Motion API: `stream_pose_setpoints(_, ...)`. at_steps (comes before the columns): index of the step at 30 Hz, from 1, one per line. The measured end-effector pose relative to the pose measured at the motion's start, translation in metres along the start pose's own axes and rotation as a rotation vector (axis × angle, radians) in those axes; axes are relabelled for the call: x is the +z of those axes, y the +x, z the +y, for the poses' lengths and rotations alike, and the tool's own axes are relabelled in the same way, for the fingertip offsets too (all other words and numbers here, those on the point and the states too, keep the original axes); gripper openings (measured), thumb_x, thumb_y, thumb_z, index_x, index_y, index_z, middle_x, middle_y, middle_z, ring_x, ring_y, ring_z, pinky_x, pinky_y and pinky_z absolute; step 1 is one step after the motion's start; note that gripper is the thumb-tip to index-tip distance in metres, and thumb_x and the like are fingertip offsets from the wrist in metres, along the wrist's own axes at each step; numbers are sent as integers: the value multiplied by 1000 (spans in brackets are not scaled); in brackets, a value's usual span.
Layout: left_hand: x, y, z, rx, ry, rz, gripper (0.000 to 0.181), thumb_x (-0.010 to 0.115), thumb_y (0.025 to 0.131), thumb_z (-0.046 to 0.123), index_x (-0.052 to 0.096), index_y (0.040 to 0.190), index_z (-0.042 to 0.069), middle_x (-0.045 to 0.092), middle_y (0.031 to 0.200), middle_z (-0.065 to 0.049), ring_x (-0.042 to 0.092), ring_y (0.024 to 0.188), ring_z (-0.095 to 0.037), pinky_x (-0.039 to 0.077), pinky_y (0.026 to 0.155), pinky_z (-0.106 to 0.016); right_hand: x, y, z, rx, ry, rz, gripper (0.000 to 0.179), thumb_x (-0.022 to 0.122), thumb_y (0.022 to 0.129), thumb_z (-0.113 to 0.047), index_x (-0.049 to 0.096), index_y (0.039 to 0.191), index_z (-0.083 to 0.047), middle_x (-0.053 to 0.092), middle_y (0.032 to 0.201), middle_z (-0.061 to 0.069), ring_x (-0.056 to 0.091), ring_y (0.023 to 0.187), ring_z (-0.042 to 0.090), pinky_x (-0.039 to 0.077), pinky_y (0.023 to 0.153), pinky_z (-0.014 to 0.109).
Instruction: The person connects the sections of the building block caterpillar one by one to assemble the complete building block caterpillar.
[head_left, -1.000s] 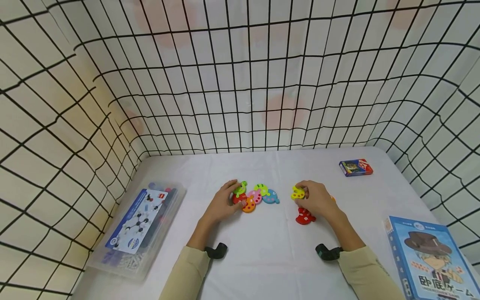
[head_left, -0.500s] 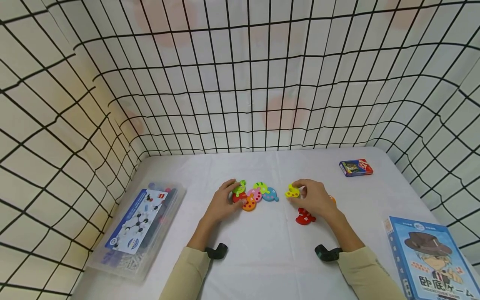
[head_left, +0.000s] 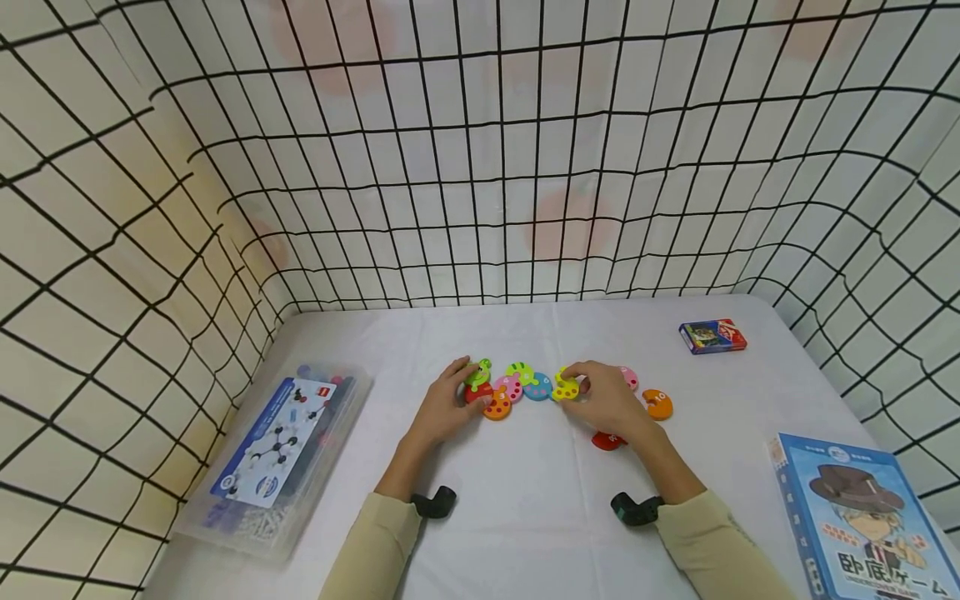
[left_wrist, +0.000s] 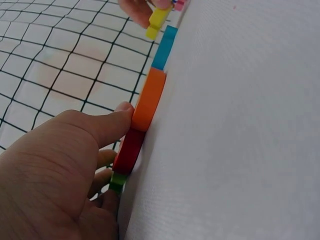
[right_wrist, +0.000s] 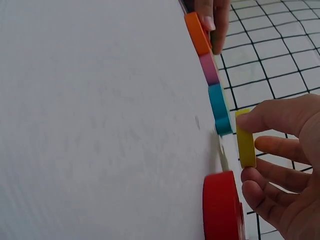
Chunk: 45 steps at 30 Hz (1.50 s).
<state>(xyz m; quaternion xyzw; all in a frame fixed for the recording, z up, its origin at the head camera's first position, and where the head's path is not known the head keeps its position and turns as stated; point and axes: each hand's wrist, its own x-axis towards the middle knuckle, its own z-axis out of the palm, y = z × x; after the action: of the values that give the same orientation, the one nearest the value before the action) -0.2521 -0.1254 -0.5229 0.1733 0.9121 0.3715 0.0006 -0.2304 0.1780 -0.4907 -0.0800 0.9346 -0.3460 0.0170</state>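
Observation:
In the head view a chain of flat, spotted caterpillar puzzle pieces lies on the white table. It runs from a green head piece (head_left: 478,374) through red, orange (head_left: 497,407), pink and light green to a blue piece (head_left: 537,387). My left hand (head_left: 442,410) holds the chain's left end, thumb by the red and orange pieces (left_wrist: 148,100), fingers round the green and red ones. Between thumb and fingers, my right hand (head_left: 611,402) pinches a yellow piece (right_wrist: 245,140), right beside the blue piece's end. In the right wrist view the yellow piece is raised off the cloth.
Loose red (head_left: 606,442), orange (head_left: 658,405) and pink (head_left: 628,377) pieces lie around my right hand. A clear plastic case (head_left: 300,492) stands left, a blue game box (head_left: 862,517) right, a small card box (head_left: 712,336) back right. Black netting (head_left: 498,175) encloses the table.
My right hand has moved left with the yellow piece, up to the blue piece, uncovering the loose orange and pink pieces. The chain has shifted slightly; my left hand stays almost still.

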Motion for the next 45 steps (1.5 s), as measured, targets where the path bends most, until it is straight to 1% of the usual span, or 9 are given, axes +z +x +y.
stream_pose_setpoints(4, 0, 0, 0, 3, 0, -1, 66, 73, 94, 36, 53, 151, 10, 40, 164, -10, 38, 152, -34, 35, 122, -53, 6, 0, -6, 24, -3, -7, 44, 84, 84, -29, 72, 122, -11, 65, 98, 6, 54, 86, 22, 50, 66, 27)
stream_pose_setpoints(11, 0, -1, 1, -3, -1, -3, 66, 73, 94, 37, 52, 151, 11, 39, 165, -9, 37, 152, -33, 34, 123, -53, 11, -1, -12, 9, -26, 15, 43, 86, 82, -30, 73, 118, -10, 61, 88, 5, 52, 80, 21, 46, 65, 28)
stream_pose_setpoints(15, -1, -1, 1, -6, -2, -12, 66, 73, 94, 37, 52, 152, 11, 39, 165, -9, 37, 152, -33, 35, 122, -53, 11, -2, -14, 19, -53, 28, 42, 86, 81, -30, 73, 116, -10, 63, 91, 5, 53, 83, 21, 48, 68, 27)
stream_pose_setpoints(19, -1, -1, 1, -3, 3, -14, 66, 72, 94, 36, 52, 152, 10, 39, 164, -10, 38, 152, -33, 35, 122, -52, 13, -2, -15, 27, -69, 38, 41, 86, 81, -31, 73, 114, -10, 68, 99, 6, 56, 88, 22, 52, 73, 30)
stream_pose_setpoints(23, -1, -2, 1, 2, 0, -6, 65, 72, 94, 35, 52, 151, 10, 40, 164, -11, 39, 151, -34, 36, 122, -53, 18, 0, -14, 39, -68, 28, 43, 87, 80, -32, 73, 115, -10, 70, 104, 7, 58, 91, 22, 57, 79, 34)
stream_pose_setpoints(28, -1, -2, 2, -6, -5, -15, 67, 73, 95, 37, 51, 152, 10, 38, 165, -10, 38, 152, -34, 35, 122, -54, 21, 1, -12, 59, -75, 17, 43, 87, 81, -32, 72, 115, -11, 71, 107, 7, 58, 92, 22, 57, 84, 37)
stream_pose_setpoints(37, 0, 0, 5, 14, 5, 5, 64, 71, 95, 35, 52, 151, 12, 42, 163, -10, 32, 155, -34, 32, 123, -56, 12, 0, -13, 66, -60, -10, 48, 86, 81, -35, 71, 119, -10, 70, 111, 8, 58, 96, 24, 57, 82, 37)
stream_pose_setpoints(41, 0, 0, 6, 18, 0, 10, 61, 70, 94, 33, 55, 149, 11, 43, 161, -13, 38, 151, -37, 36, 121, -56, 3, -4, -13, 62, -50, -1, 51, 85, 82, -38, 70, 121, -10, 70, 116, 10, 59, 99, 26, 58, 80, 37)
stream_pose_setpoints(45, 1, 0, 6, 28, 8, 24, 59, 70, 93, 32, 57, 147, 10, 44, 160, -14, 44, 146, -38, 40, 118, -55, -7, -10, -7, 55, -57, 28, 51, 85, 83, -38, 70, 122, -9, 71, 117, 11, 60, 100, 26, 58, 79, 36)
